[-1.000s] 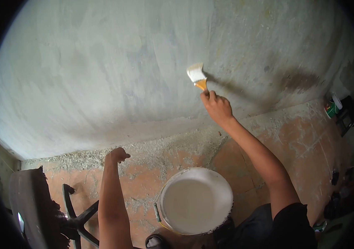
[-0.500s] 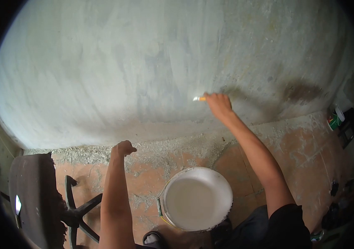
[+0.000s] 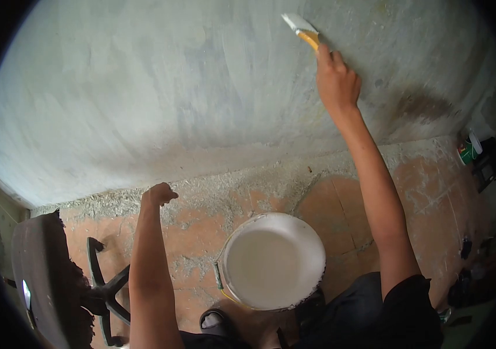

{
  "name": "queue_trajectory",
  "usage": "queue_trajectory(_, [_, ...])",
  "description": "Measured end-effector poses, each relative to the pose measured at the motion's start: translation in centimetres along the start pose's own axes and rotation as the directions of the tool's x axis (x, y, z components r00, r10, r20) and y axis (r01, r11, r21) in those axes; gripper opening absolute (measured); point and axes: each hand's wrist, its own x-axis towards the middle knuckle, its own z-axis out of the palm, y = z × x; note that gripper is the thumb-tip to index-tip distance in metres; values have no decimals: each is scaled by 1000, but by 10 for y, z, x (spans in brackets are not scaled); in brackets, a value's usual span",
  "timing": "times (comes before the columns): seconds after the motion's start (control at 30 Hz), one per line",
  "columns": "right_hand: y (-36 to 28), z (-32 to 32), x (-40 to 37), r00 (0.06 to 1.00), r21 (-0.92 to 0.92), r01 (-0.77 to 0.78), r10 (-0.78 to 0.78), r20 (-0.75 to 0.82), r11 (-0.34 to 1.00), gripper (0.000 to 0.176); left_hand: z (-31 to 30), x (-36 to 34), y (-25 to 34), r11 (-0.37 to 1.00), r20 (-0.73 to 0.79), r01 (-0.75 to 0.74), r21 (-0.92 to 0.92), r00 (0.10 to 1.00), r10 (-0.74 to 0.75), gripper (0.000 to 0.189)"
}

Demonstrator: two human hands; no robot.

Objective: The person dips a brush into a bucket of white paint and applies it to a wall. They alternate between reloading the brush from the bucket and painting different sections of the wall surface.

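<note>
My right hand (image 3: pixel 339 81) is closed round the yellow handle of a paintbrush (image 3: pixel 308 38). The brush's white bristles (image 3: pixel 295 22) point up and to the left against the grey-white, streaked wall (image 3: pixel 225 75); whether they touch it is hard to tell. Lower down on the left, my left hand (image 3: pixel 161 193) hangs in a loose fist near the foot of the wall, with no object visible in it. Between my arms stands a white bucket (image 3: pixel 321 256) holding pale, whitish liquid (image 3: pixel 265 262), its wire handle (image 3: pixel 219 276) lowered on the left side.
Scraped flakes (image 3: pixel 225 189) lie along the wall's base on the terracotta tile floor (image 3: pixel 190 247). A worn dark chair (image 3: pixel 44 279) with a star-shaped base is at the left. At the far right sits a green container (image 3: pixel 466 154). My sandalled foot (image 3: pixel 213 319) is by the bucket.
My right hand has carried the paintbrush higher up the wall, and its bristles have swung from pointing left to up-left. My left hand stays closed, a little farther left and higher in view.
</note>
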Motion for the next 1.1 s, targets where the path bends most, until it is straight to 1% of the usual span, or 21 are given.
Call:
queue_trajectory(0.07, [-13, 14, -22, 991, -107, 72, -60, 116, 992, 14, 2, 4, 5, 999, -10, -10, 50, 1000, 10, 40])
queue_trajectory(0.1, [-19, 24, -38, 984, -141, 162, -149, 96, 977, 10, 2, 7, 8, 998, -6, -12, 56, 1000, 12, 40])
queue_trajectory(0.17, [-28, 47, -74, 963, -174, 266, -253, 95, 948, 9, 4, 11, 14, 998, 5, -10, 65, 1000, 9, 40])
queue_trajectory(0.2, [-29, 52, -87, 963, -175, 264, -249, 100, 949, 9, 3, 9, 19, 997, 9, -11, 70, 1000, 11, 40])
queue_trajectory(0.27, [-27, 54, -113, 929, -76, 342, -325, 178, 937, 10, -1, 2, 29, 997, 13, -24, 75, 1000, 23, 40])
queue_trajectory(0.3, [-29, 57, -129, 929, -80, 342, -323, 180, 936, 10, -1, 3, 31, 997, 14, -29, 77, 1000, 28, 40])
queue_trajectory(0.37, [-31, 58, -156, 877, 40, 391, -386, 285, 919, 10, 0, 6, 33, 995, 25, -52, 84, 998, 50, 40])
queue_trajectory(0.4, [-32, 52, -160, 880, 33, 389, -382, 280, 921, 10, 0, 6, 34, 995, 17, -56, 86, 998, 54, 40])
queue_trajectory(0.47, [-38, 46, -164, 745, 175, 385, -417, 521, 906, 13, 0, 7, 34, 996, 6, -67, 67, 998, 66, 40])
queue_trajectory(0.5, [-39, 42, -151, 748, 174, 386, -417, 516, 906, 13, -3, 7, 35, 996, 0, -65, 66, 998, 65, 40])
queue_trajectory(0.57, [-36, 26, -99, 709, 311, 224, -373, 598, 924, 13, -3, 6, 36, 997, -29, -40, 68, 999, 42, 39])
queue_trajectory(0.6, [-37, 19, -73, 709, 318, 241, -391, 588, 917, 13, 0, 8, 32, 998, -35, -34, 49, 999, 35, 39])
queue_trajectory(0.67, [-44, 7, -19, 695, 391, 117, -357, 624, 913, 10, 3, 19, 28, 998, -59, -32, 61, 998, 36, 37])
queue_trajectory(0.7, [-49, 7, 5, 692, 378, 158, -376, 617, 912, 9, 2, 22, 28, 998, -71, -32, 56, 997, 36, 37])
queue_trajectory(0.73, [-53, 8, 26, 686, 364, 195, -392, 613, 911, 7, 3, 24, 28, 999, -50, -21, 36, 999, 23, 37])
queue_trajectory(0.8, [-58, 17, 66, 678, 347, 232, -407, 612, 909, 9, -2, 20, 31, 1000, -32, -9, 23, 999, 10, 37])
queue_trajectory(0.87, [-60, 6, 104, 718, 290, 271, -393, 574, 918, 16, -4, 13, 39, 998, -43, -43, 48, 998, 45, 39])
queue_trajectory(0.93, [-56, -11, 138, 814, 245, 261, -349, 464, 934, 23, -6, 13, 43, 998, -42, -45, 47, 998, 47, 42])
queue_trajectory(1.0, [-46, -34, 164, 869, 192, 229, -289, 401, 954, 19, -10, 6, 45, 998, -56, -65, 26, 996, 67, 43])
queue_trajectory(1.07, [-44, -69, 180, 941, 144, 20, -67, 330, 989, 34, -8, 12, 41, 997, -58, -77, -12, 995, 76, 43])
queue_trajectory(1.1, [-45, -74, 179, 942, 141, 29, -74, 326, 990, 34, -8, 17, 38, 997, -61, -77, -11, 995, 76, 43])
